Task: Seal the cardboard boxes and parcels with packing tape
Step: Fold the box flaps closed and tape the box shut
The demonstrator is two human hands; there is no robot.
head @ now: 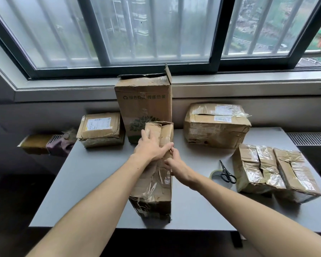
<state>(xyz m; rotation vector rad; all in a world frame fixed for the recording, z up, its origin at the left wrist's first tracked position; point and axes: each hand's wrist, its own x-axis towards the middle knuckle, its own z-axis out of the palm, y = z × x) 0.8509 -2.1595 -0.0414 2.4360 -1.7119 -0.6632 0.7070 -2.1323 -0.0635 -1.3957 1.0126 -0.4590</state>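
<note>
Head view is showing the left hand [152,148] pressing flat, fingers straight, on top of the tall crumpled box [154,193] standing near the worktop's [93,182] front edge. The right hand [177,165] is touching the box's right side, but I cannot tell if it is gripping. The tape roll [214,175] is lying near the right edge, under the scissors [227,173].
</note>
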